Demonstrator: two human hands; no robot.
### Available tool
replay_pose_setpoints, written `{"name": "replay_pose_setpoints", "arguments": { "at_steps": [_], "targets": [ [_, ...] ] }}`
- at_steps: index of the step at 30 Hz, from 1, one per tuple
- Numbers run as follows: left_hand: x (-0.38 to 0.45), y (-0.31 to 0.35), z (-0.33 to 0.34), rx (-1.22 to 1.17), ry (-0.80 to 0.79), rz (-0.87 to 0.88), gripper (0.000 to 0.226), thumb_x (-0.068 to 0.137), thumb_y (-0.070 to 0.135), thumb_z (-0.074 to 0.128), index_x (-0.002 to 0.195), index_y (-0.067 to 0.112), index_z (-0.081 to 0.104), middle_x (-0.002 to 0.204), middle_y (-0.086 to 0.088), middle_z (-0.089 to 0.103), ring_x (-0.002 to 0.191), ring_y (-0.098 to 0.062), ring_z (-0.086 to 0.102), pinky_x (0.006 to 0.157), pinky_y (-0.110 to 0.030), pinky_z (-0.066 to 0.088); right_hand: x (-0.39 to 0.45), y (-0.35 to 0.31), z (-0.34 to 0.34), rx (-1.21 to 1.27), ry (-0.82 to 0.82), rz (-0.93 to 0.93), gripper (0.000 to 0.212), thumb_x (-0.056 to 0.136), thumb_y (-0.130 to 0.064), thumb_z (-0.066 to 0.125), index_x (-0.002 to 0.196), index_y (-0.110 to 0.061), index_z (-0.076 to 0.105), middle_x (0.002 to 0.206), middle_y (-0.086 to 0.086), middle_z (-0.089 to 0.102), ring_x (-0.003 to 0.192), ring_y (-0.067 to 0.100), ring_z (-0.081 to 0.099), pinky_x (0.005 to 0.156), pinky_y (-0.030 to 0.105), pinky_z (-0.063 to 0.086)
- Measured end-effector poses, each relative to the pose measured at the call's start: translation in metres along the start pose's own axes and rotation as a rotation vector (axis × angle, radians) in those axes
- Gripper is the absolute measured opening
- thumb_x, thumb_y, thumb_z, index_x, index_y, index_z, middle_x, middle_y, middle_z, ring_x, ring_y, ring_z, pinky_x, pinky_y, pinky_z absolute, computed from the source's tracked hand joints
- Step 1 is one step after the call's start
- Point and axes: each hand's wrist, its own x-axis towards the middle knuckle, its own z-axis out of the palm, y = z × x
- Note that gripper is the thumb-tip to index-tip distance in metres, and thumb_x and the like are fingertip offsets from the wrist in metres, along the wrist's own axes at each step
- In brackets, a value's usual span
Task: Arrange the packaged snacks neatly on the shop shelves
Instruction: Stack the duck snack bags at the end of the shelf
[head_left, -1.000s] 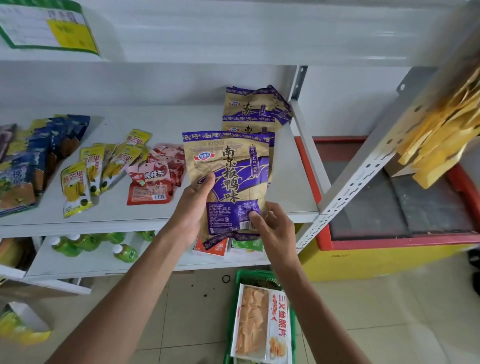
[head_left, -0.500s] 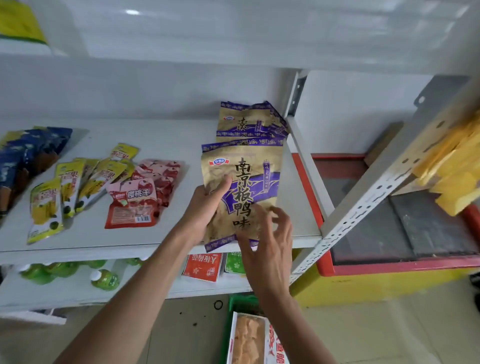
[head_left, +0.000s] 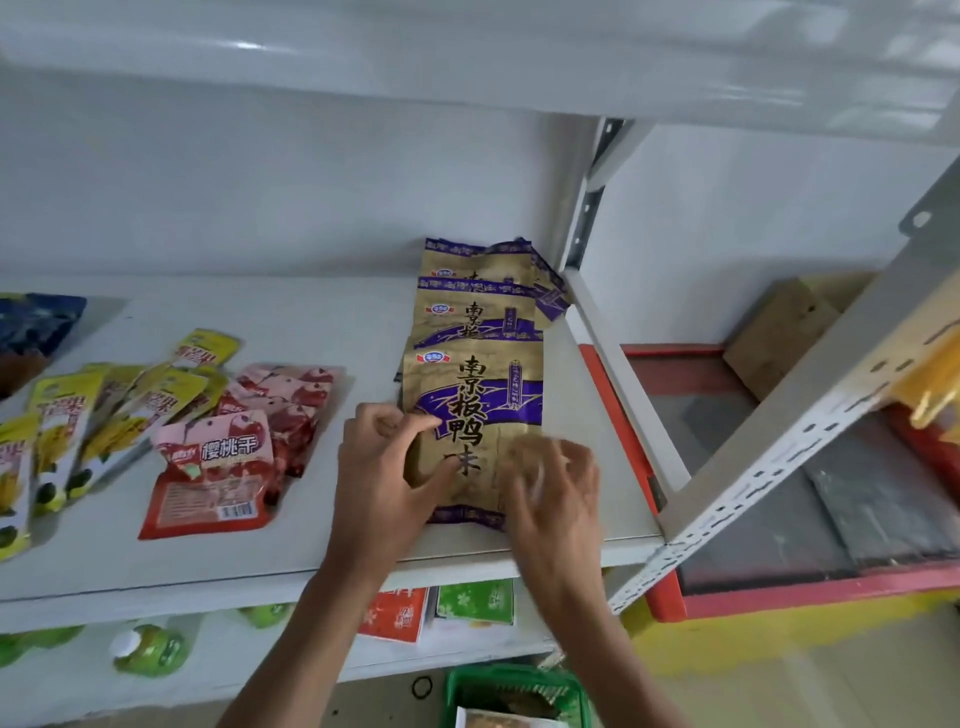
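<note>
The gold-and-purple duck snack packet (head_left: 475, 431) lay flat on the white shelf (head_left: 322, 525), at the front of an overlapping row of the same packets (head_left: 480, 306) running back toward the rear wall at the shelf's right end. The left hand (head_left: 384, 467) rested on the packet's lower left edge, thumb and fingers bent against it; it looked more like a nudge than a firm grip. The right hand (head_left: 553, 486) hovered over the lower right corner with fingers spread, but it was blurred, so I could not tell whether its grip was on anything.

The packet seemed a flat, sealed foil-and-film pouch, glossy and faintly crinkled, with crimped seams at top and bottom. I judged it light, flexible and somewhat slick, apt to slide over its neighbours, so the side edges or the bottom seam were the best places to hold it while squaring it up.

Further left sat red cherry snack pouches (head_left: 213, 467) and yellow-green pouches (head_left: 62, 431), both shiny and soft-sided. Below, a green basket (head_left: 519, 686) stood on the floor.
</note>
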Motion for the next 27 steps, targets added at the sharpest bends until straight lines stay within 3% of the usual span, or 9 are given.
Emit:
{"name": "replay_pose_setpoints", "arguments": {
  "at_steps": [5,8,12,14,17,21,25,27],
  "targets": [
    [-0.003,0.006,-0.001,0.139,-0.024,0.096,0.056,0.091,0.07,0.055,0.135,0.037,0.067,0.148,0.005,0.045,0.129,-0.014,0.041,0.099,-0.038,0.036,0.122,-0.011,-0.017,0.074,0.271,0.051,0.028,0.104,-0.039,0.052,0.126,-0.024,0.054,0.122,-0.005,0.048,0.114,0.017,0.053,0.088,0.033,0.045],
    [-0.001,0.002,0.002,0.173,-0.05,0.223,0.057,0.092,0.07,0.057,0.138,0.037,0.066,0.159,0.001,0.041,0.142,-0.02,0.039,0.104,-0.04,0.036,0.216,-0.021,-0.017,0.078,0.179,0.146,0.033,0.101,-0.035,0.052,0.126,-0.016,0.058,0.118,-0.002,0.049,0.11,0.019,0.05,0.092,0.036,0.044],
    [-0.002,0.002,0.009,0.237,-0.096,0.235,0.062,0.092,0.072,0.059,0.141,0.034,0.063,0.161,0.0,0.04,0.146,-0.023,0.038,0.109,-0.05,0.042,0.284,-0.02,-0.001,-0.007,0.011,0.293,0.035,0.087,-0.047,0.053,0.101,-0.019,0.07,0.1,0.0,0.067,0.096,0.025,0.066,0.096,0.042,0.055],
    [-0.001,0.006,0.012,0.251,-0.114,0.238,0.064,0.091,0.073,0.059,0.143,0.034,0.061,0.161,0.0,0.04,0.146,-0.023,0.039,0.11,-0.049,0.041,0.299,-0.013,0.004,0.008,-0.052,0.349,0.025,0.087,-0.042,0.063,0.097,-0.022,0.073,0.091,0.0,0.07,0.089,0.023,0.069,0.089,0.039,0.06],
    [0.0,0.004,0.009,0.272,-0.125,0.218,0.064,0.09,0.072,0.061,0.143,0.036,0.06,0.161,0.001,0.04,0.146,-0.022,0.038,0.112,-0.048,0.04,0.303,-0.013,0.012,0.116,-0.085,0.421,0.008,0.085,-0.038,0.071,0.087,-0.03,0.07,0.094,0.0,0.072,0.091,0.024,0.071,0.09,0.042,0.062],
    [0.002,0.005,0.008,0.288,-0.139,0.203,0.065,0.092,0.073,0.057,0.146,0.036,0.057,0.162,0.0,0.038,0.148,-0.02,0.036,0.113,-0.044,0.038,0.306,-0.024,0.012,0.201,0.068,0.395,0.024,0.097,-0.017,0.05,0.11,-0.03,0.066,0.091,-0.003,0.065,0.094,0.025,0.069,0.091,0.043,0.06],
    [0.002,0.001,0.008,0.317,-0.146,0.202,0.065,0.093,0.073,0.055,0.147,0.036,0.055,0.162,0.0,0.037,0.148,-0.02,0.035,0.112,-0.043,0.038,0.321,-0.049,-0.014,0.304,0.345,0.264,0.029,0.102,-0.014,0.036,0.121,-0.017,0.058,0.1,0.0,0.063,0.087,0.023,0.059,0.07,0.026,0.041],
    [0.001,0.0,0.01,0.325,-0.137,0.205,0.065,0.093,0.072,0.057,0.146,0.035,0.055,0.162,-0.002,0.038,0.147,-0.022,0.036,0.112,-0.044,0.039,0.331,-0.065,-0.033,0.352,0.462,0.227,0.031,0.102,-0.014,0.036,0.123,-0.016,0.058,0.1,0.001,0.064,0.087,0.023,0.059,0.064,0.026,0.035]
  ]
}}
